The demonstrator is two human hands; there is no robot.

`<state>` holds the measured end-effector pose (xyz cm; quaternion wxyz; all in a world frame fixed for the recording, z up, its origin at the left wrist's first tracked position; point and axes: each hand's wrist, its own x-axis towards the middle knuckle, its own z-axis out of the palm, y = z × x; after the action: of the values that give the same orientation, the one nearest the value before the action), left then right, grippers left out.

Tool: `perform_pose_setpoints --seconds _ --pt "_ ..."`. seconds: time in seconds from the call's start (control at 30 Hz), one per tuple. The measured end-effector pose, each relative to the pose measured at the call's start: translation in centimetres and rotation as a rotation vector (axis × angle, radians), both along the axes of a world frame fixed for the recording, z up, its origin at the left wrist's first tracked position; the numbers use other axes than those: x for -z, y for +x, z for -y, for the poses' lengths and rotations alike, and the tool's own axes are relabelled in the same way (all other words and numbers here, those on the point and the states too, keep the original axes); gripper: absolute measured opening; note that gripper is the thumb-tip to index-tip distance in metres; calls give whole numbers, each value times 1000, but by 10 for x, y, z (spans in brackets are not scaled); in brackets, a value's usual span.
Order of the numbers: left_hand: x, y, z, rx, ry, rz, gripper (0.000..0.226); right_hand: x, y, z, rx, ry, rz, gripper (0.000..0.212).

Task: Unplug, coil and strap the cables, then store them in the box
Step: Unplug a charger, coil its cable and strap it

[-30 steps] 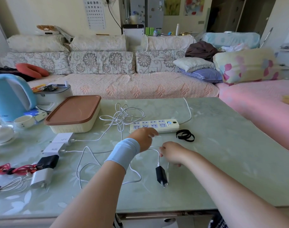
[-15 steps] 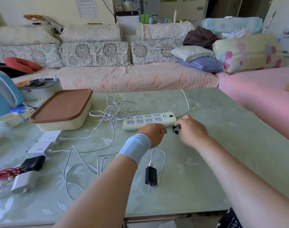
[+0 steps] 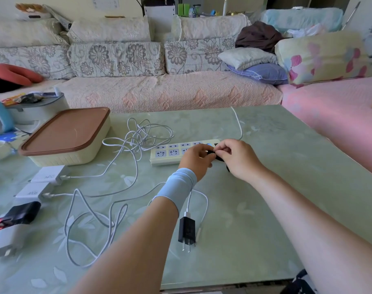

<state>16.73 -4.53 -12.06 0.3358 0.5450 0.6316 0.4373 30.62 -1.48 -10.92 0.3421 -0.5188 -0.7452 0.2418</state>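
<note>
Nearest the table [image 3: 265, 219] edge lay a black charger [image 3: 186, 230], prongs toward the viewer, its white cable [image 3: 204, 200] looping up under the left wrist, which wore a pale blue wristband [image 3: 176, 187]. To the left sprawled loose white cables [image 3: 91, 217], running to two white adapters [image 3: 47, 175]. Beyond, the left hand [image 3: 196, 158] and right hand [image 3: 237, 159] met over the near edge of the power strip [image 3: 166, 153] — both with curled fingers pinching a black strap [image 3: 218, 156] between them. Farther left stood the box [image 3: 68, 136], its brown lid on, well apart from the hands — and behind the table, a sofa [image 3: 159, 92].
</note>
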Motion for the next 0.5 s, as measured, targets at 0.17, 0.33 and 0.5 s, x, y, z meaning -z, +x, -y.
perform_pose_setpoints --seconds 0.17,0.33,0.5 --pt "-7 -13 8 -79 46 252 14 -2 -7 7 -121 -230 -121 21" --pt "-18 -23 16 -80 53 343 10 -14 -11 18 -121 -383 -460 3" --pt "-25 -29 21 -106 36 321 6 -20 -19 25 -135 -553 -620 9"
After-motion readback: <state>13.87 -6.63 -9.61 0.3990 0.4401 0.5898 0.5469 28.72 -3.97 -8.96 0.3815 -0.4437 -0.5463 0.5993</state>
